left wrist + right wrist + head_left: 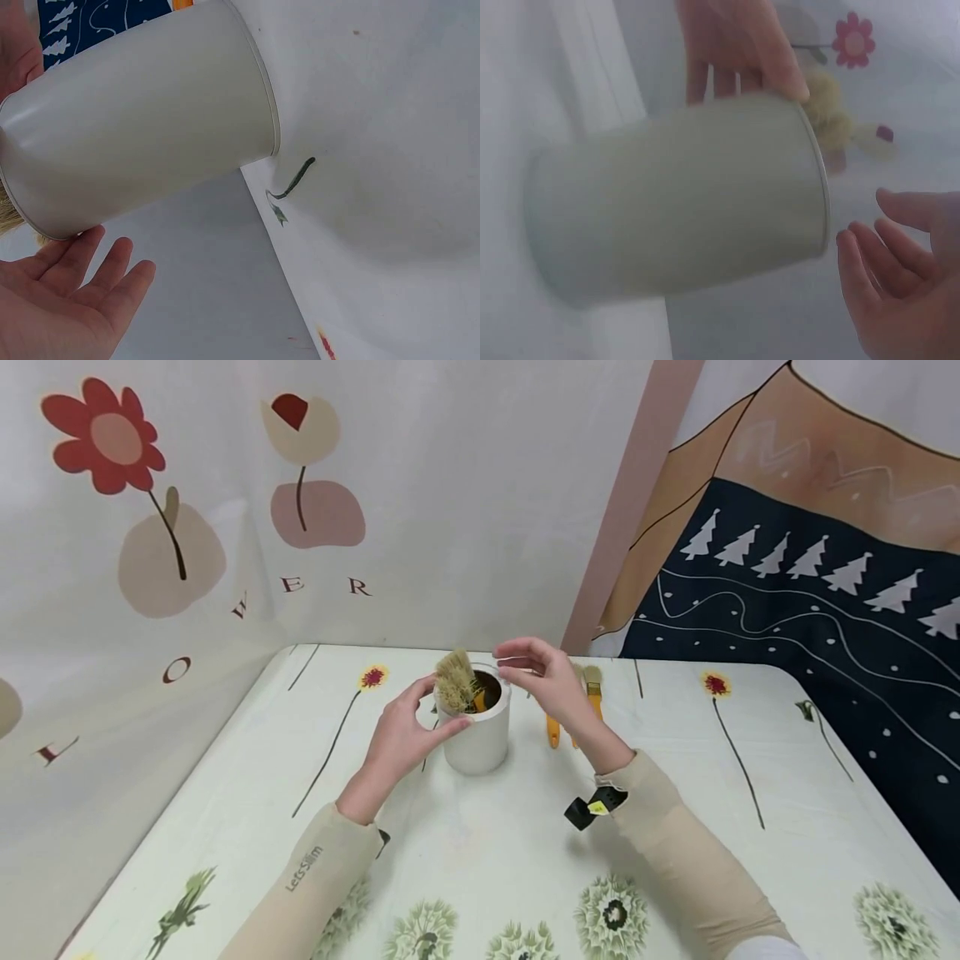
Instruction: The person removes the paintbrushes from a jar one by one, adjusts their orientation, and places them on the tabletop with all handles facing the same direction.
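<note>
A white canister (477, 747) stands upright on the table, its round mouth facing up. Pale bristles (454, 683) stick out at the mouth's left side, with a bit of orange inside. The left hand (405, 735) holds the canister near its rim, thumb on the near side and fingers on the far left. In the left wrist view, fingertips of a hand (75, 292) touch the canister wall (142, 120). Just right of the mouth hovers the right hand (551, 685), fingers loosely bent with nothing between them; the right wrist view shows this hand (907, 277) apart from the canister (682, 202).
Behind the right hand lie brushes (594, 689) with orange handles, partly hidden by the forearm. The table (465, 852) has a cloth printed with flowers. Printed curtains (465, 510) hang behind and beside it. A black strap device (596, 807) is on the right wrist.
</note>
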Tool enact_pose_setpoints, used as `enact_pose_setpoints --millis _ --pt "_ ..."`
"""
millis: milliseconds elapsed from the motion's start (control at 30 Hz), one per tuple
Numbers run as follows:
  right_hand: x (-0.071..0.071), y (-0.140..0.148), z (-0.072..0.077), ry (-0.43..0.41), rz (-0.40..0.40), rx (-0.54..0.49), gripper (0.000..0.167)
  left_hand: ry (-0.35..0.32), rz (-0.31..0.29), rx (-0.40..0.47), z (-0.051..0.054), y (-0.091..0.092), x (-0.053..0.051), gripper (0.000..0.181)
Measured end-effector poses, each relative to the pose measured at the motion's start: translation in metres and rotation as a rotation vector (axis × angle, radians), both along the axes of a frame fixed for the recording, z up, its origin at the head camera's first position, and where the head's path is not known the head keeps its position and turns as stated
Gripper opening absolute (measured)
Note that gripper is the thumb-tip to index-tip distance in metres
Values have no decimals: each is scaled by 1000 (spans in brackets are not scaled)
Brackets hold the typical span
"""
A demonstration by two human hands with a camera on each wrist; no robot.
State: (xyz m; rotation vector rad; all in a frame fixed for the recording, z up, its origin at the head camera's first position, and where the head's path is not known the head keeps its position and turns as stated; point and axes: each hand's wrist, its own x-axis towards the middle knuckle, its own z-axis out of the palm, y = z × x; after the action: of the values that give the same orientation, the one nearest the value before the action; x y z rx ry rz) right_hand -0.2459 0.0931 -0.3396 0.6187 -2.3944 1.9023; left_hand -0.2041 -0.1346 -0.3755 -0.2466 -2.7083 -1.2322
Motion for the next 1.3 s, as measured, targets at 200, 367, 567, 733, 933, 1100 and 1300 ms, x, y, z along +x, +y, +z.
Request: enact_pose_setpoints --millis 200,367,567,733,933,1100,1300 --pt "6 -21 -1 10 130 29 35 18 -6 12 0 0 0 79" --pt "9 -31 -1 7 147 143 42 22 -11 19 -1 -1 0 79" --pt "12 -38 2 55 85 344 40 22 -13 24 1 -1 0 79" --pt "12 -39 2 77 56 394 35 16 -9 22 1 -2 0 79" --pt "10 -35 -1 50 86 257 30 9 -5 20 2 -1 1 78" --pt "9 -32 0 -5 90 140 27 8 -1 13 1 0 1 78" --pt "9 -25 12 22 66 68 25 -6 -9 7 2 0 1 79"
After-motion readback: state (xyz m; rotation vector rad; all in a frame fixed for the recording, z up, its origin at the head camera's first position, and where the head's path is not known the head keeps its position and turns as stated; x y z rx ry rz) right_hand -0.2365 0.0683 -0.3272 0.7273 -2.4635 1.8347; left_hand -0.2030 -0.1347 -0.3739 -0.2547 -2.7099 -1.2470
